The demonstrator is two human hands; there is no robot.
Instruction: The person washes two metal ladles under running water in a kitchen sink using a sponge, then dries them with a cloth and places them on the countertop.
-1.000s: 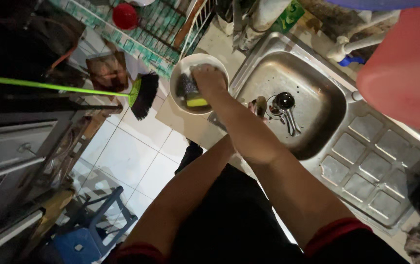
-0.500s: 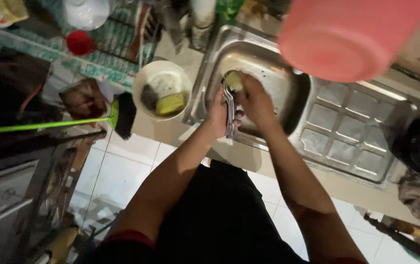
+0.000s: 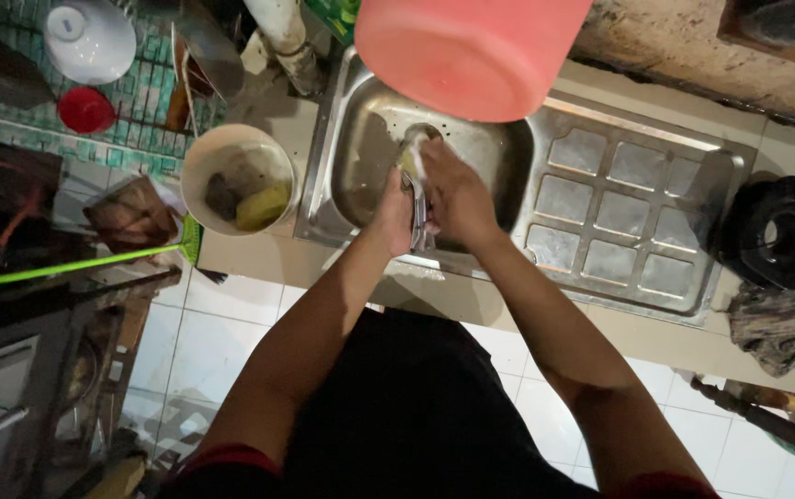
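The left hand [image 3: 390, 214] curls around the handles of some metal cutlery [image 3: 418, 214], gripping them upright over the sink [image 3: 370, 152]. The right hand [image 3: 453, 189] closes over the upper part of the cutlery, pressing a yellowish sponge [image 3: 409, 159] against it. Both forearms reach forward, converging above the basin. A white bowl [image 3: 231, 148] sits just left of the sink.
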